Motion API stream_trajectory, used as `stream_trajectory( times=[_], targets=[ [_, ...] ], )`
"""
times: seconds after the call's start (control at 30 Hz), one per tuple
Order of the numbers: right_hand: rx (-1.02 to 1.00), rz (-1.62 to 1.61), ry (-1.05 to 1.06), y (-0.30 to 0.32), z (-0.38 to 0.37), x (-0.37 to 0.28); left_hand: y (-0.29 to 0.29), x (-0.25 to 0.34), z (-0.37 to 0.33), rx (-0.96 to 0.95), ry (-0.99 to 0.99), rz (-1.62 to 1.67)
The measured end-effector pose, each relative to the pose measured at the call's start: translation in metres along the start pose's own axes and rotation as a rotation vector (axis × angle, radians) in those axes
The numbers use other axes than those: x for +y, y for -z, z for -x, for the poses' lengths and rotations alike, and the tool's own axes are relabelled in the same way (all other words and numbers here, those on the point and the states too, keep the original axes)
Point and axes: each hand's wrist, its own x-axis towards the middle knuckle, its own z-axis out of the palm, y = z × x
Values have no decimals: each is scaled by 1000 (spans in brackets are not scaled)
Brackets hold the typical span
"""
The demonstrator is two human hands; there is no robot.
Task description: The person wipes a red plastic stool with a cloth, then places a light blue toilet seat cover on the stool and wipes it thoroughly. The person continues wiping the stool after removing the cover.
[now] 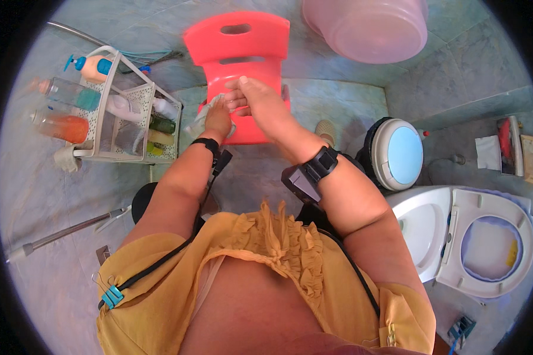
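A red plastic chair (237, 41) with slots in its backrest stands in front of me. My left hand (219, 120) presses a pale, crumpled cloth (196, 123) against the left side of the seat. Part of the cloth is hidden beneath the fingers and palm. Raised over the seat, my right hand (257, 103) holds nothing, its fingers stretched out to the left and slightly apart. Its fingertips come close to the left hand; whether they touch it I cannot tell.
To the left, a white rack (109, 106) carries several bottles. A pink basin (370, 29) is at the far right. A lidded bin (400, 154) stands beside a toilet (423, 225) with its seat raised. A metal rail (71, 232) runs along the left wall.
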Motion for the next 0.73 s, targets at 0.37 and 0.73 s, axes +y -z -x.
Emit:
stream_trajectory(
  times=[0.37,0.73],
  targets=[
    [3,129,83,-6,10,-10,-2,28,103,-128,-209,-253],
    [-89,408,183,-25,19,5,85,50,214,-327,-177,262]
  ],
)
